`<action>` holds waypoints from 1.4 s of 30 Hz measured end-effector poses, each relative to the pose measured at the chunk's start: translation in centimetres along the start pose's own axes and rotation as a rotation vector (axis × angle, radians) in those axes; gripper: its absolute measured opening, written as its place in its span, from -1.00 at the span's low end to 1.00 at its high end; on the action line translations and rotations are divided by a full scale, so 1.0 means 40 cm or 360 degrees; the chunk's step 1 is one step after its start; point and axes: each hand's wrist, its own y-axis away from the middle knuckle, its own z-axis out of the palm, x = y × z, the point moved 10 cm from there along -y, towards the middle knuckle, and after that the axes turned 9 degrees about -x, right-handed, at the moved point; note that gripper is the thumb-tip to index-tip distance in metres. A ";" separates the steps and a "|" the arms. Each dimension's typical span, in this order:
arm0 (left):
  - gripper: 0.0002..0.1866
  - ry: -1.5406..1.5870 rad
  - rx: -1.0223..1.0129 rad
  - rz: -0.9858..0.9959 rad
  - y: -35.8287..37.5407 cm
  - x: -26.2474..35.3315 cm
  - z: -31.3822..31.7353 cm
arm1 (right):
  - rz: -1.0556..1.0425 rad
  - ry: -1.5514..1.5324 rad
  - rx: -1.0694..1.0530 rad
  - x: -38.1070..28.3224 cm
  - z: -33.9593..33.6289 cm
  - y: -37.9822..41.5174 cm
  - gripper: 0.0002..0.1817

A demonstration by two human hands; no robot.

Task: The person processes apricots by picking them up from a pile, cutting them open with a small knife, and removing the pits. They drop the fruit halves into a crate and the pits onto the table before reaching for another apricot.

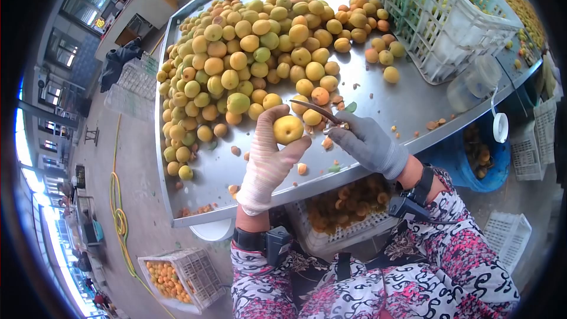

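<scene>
My left hand (273,156), in a pale striped glove, holds a yellow apricot (288,130) between thumb and fingers above the metal table (266,186). To its right my right hand (369,142), in a grey glove, is closed on a knife (316,108) with a curved brown blade. The blade points left, just above the held fruit. Behind both hands lies a large heap of yellow and green apricots (236,59). Small fruit pieces (302,168) are scattered on the metal near my hands.
A white crate (437,36) stands at the table's back right beside a clear plastic jar (472,83). Below the front edge is a crate of fruit halves (345,207), with a blue tub (499,159) to the right. An apricot crate (195,277) sits on the floor at lower left.
</scene>
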 end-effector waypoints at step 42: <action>-0.58 0.0197 -0.0424 -0.0416 0.023 -0.067 0.094 | 0.0242 0.0570 -0.0063 0.021 0.072 -0.025 -0.54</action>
